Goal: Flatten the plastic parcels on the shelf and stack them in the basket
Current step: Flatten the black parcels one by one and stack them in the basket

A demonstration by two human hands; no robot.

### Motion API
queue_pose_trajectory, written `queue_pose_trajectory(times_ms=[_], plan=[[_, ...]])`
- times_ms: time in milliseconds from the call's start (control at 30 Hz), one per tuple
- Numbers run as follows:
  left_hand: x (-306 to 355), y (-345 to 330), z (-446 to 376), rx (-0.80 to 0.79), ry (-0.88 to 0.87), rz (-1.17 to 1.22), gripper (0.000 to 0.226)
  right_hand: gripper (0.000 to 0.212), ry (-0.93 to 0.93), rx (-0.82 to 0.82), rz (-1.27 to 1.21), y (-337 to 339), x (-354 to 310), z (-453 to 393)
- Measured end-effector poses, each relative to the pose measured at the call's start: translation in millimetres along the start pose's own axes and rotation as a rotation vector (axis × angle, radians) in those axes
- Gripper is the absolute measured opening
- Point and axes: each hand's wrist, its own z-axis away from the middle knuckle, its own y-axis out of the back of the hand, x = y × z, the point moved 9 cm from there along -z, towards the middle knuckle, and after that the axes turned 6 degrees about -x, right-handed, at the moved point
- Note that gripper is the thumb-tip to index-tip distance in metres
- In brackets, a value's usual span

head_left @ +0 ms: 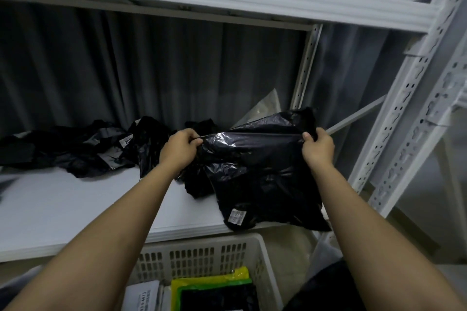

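1. Both arms reach forward and up. Left hand [180,148] and right hand [317,147] each pinch a top corner of a black parcel [260,171], fingers curled round the plastic, thumbs on the near side.
2. Parcel hangs stretched between the hands, its lower edge on the front right of the shelf [75,207], overhanging the lip. Small white label near its bottom; print unreadable.
3. More crumpled black parcels [83,149] lie at the back left of the shelf; count unclear.
4. White basket [202,252] sits below the shelf, cut off by the frame's bottom edge, holding a yellow bag [214,281] and other flat packets.
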Motion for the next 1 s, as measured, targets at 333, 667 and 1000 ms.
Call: queue_pose_trajectory(times_ms=[333, 667, 1000], plan=[[10, 12, 8, 0.090, 0.151, 0.025, 0.049, 0.016, 0.257, 0.049, -0.074, 0, -62, 13], [53, -40, 25, -0.485, 0.201, 0.657, 0.070, 0.025, 0.441, -0.456, -0.007, -58, -81, 63], [-28, -73, 43, -0.520, 0.122, 0.110, 0.050, 0.034, 0.134, -1.129, 0.158, -164, 51, 168]])
